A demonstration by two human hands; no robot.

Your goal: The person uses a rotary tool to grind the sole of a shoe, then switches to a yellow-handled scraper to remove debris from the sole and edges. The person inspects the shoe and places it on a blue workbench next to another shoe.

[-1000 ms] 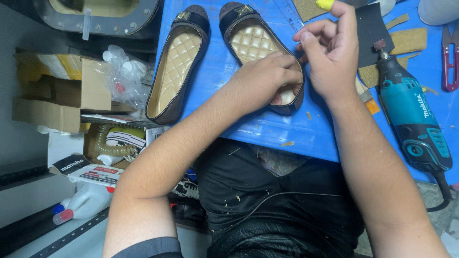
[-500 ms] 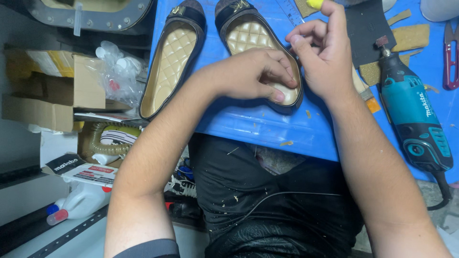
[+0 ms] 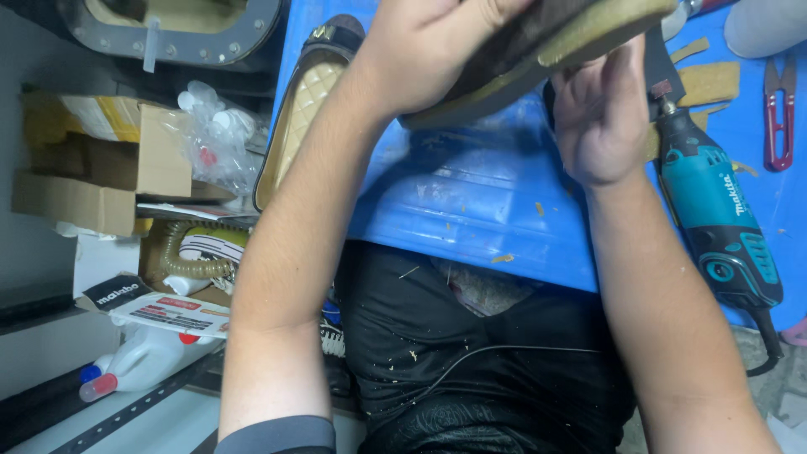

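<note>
My left grip (image 3: pixel 437 50) is closed around a shoe (image 3: pixel 555 42), holding it up off the counter (image 3: pixel 471 193) with its tan sole edge turned toward me. My right grip (image 3: pixel 601 113) is half open, fingers (image 3: pixel 618 71) pressed against the underside of that shoe. Below lies blue sheeting dotted with small scraps. The 2nd shoe (image 3: pixel 303 109) lies flat at the counter's left edge, quilted insole up. A teal rotary tool (image 3: pixel 714 219) lies just right of my right wrist, red snips (image 3: pixel 777 109) beyond it
</note>
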